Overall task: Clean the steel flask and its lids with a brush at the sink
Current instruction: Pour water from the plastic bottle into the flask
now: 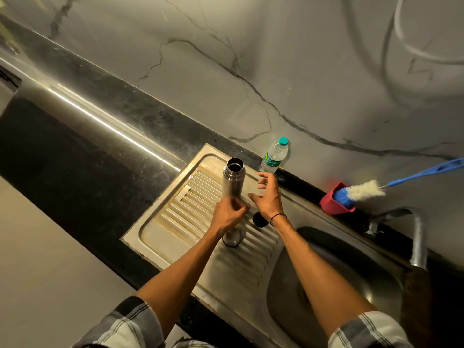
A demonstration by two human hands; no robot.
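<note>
The steel flask (233, 178) stands upright and uncapped on the ribbed drainboard (175, 214). My left hand (229, 214) grips its lower body. My right hand (268, 195) hovers just right of the flask with fingers spread, holding nothing. A black inner lid (259, 219) lies on the drainboard under my right wrist. A steel outer cap (232, 239) sits below my left hand. The bottle brush (364, 190), with white and blue bristles and a blue handle, rests in a red holder (335, 200) at the back right.
A clear plastic water bottle (273, 155) with a teal cap stands against the marble wall behind the flask. The sink basin (351, 272) lies to the right, with the tap (418, 237) over it. Black countertop (75, 156) stretches away to the left.
</note>
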